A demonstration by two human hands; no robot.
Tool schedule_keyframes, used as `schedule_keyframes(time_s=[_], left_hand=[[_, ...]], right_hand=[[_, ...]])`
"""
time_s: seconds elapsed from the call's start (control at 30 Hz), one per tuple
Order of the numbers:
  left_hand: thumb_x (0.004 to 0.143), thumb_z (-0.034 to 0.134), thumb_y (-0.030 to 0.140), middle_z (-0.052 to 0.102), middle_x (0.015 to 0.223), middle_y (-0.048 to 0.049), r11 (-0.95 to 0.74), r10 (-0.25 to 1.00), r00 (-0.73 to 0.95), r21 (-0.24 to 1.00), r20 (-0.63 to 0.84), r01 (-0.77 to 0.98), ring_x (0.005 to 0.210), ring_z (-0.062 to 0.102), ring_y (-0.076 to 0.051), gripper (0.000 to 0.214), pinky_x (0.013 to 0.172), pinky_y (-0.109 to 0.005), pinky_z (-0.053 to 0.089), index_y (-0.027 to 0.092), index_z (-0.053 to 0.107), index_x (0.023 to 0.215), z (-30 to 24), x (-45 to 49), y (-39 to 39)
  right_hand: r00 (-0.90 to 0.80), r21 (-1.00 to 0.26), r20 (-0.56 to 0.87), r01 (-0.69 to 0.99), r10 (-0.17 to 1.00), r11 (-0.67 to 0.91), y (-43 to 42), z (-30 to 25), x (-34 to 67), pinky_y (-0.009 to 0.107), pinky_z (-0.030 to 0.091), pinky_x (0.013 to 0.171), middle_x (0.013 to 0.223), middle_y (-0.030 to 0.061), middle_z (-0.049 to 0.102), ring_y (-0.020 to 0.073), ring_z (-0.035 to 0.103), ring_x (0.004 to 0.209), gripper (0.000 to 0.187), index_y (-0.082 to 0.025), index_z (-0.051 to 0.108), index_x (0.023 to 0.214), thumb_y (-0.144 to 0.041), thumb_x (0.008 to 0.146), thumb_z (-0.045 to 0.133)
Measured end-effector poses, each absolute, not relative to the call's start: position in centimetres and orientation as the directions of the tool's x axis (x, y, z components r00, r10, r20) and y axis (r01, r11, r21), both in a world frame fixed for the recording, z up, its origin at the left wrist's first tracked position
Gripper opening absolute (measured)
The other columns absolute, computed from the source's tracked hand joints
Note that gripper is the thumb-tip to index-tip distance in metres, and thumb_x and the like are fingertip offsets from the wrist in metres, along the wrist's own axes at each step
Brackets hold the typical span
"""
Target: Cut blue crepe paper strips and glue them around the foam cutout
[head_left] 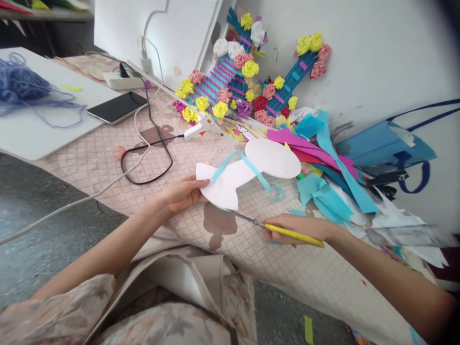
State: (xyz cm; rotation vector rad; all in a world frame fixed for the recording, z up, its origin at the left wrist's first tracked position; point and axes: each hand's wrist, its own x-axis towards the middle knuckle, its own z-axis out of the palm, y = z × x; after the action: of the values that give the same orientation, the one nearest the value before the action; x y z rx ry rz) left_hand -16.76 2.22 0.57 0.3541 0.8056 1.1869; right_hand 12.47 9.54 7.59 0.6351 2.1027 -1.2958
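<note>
My left hand [187, 194] pinches the lower left edge of a white cutout [230, 175], which has a flared end and a wide oval end. Across its face lies a narrow light-blue paper strip [257, 172], curling into a loop at its right end. Scissors [294, 235] with yellow handles are gripped in my right hand [283, 227]. Their blades point left and reach the lower edge of the cutout's flared end; the tips are partly hidden there.
A white glue gun [203, 125] with a black cord lies beyond the cutout. Paper-flower decorations [230, 81] lean on the wall. Colored paper scraps [323, 196] and a blue bag [391, 143] are at right. A phone [118, 108] and blue yarn [21, 81] sit left.
</note>
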Motion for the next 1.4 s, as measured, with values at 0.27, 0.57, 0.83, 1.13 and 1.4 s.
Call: schedule_keyframes(time_s=[0.27, 0.57, 0.83, 1.13, 1.4], left_hand=[[0.085, 0.052, 0.002, 0.072, 0.096, -0.0144, 0.367, 0.921, 0.171, 0.630, -0.351, -0.684, 0.078, 0.070, -0.018, 0.025, 0.069, -0.027, 0.060, 0.006, 0.062, 0.107, 0.4, -16.9, 2.2], [0.086, 0.050, 0.001, 0.072, 0.093, -0.0138, 0.384, 0.913, 0.181, 0.619, -0.366, -0.685, 0.077, 0.070, -0.017, 0.022, 0.069, -0.027, 0.060, 0.007, 0.063, 0.103, 0.4, -17.0, 2.2], [0.086, 0.051, 0.003, 0.072, 0.096, -0.0142, 0.393, 0.916, 0.219, 0.640, -0.337, -0.660, 0.079, 0.070, -0.018, 0.030, 0.072, -0.027, 0.059, 0.007, 0.060, 0.114, 0.3, -17.1, 2.2], [0.086, 0.052, 0.002, 0.072, 0.097, -0.0141, 0.389, 0.919, 0.222, 0.644, -0.327, -0.659, 0.078, 0.070, -0.018, 0.030, 0.071, -0.027, 0.059, 0.007, 0.060, 0.115, 0.3, -17.1, 2.1], [0.086, 0.050, 0.003, 0.072, 0.100, -0.0143, 0.382, 0.921, 0.210, 0.649, -0.329, -0.658, 0.081, 0.069, -0.019, 0.034, 0.073, -0.028, 0.058, 0.009, 0.060, 0.118, 0.2, -17.0, 2.1]], right_hand=[[-0.708, -0.636, -0.704, 0.664, 0.059, 0.393, 10.0, 8.0, 11.6, 0.018, 0.039, 0.043, 0.064, -0.0043, 0.042, 0.0063, 0.040, 0.050, 0.048, -0.017, 0.046, 0.082, -0.065, 0.087, 0.039], [-0.705, -0.608, -0.708, 0.630, 0.029, 0.483, 11.4, 7.5, 11.7, 0.017, 0.034, 0.041, 0.066, -0.0035, 0.044, 0.0058, 0.040, 0.049, 0.047, -0.018, 0.046, 0.082, -0.063, 0.088, 0.039], [-0.680, -0.580, -0.733, 0.642, 0.023, 0.501, 11.5, 8.0, 11.2, 0.017, 0.034, 0.041, 0.068, -0.0028, 0.043, 0.0064, 0.040, 0.052, 0.049, -0.017, 0.047, 0.082, -0.065, 0.087, 0.039], [-0.633, -0.536, -0.772, 0.699, 0.060, 0.473, 11.2, 8.2, 10.9, 0.015, 0.032, 0.037, 0.062, -0.0055, 0.041, 0.0043, 0.037, 0.046, 0.037, -0.017, 0.047, 0.078, -0.053, 0.086, 0.049], [-0.610, -0.517, -0.784, 0.743, 0.112, 0.425, 11.1, 8.3, 11.1, 0.015, 0.034, 0.036, 0.061, -0.0058, 0.042, 0.0043, 0.038, 0.044, 0.035, -0.017, 0.050, 0.078, -0.051, 0.084, 0.053]])
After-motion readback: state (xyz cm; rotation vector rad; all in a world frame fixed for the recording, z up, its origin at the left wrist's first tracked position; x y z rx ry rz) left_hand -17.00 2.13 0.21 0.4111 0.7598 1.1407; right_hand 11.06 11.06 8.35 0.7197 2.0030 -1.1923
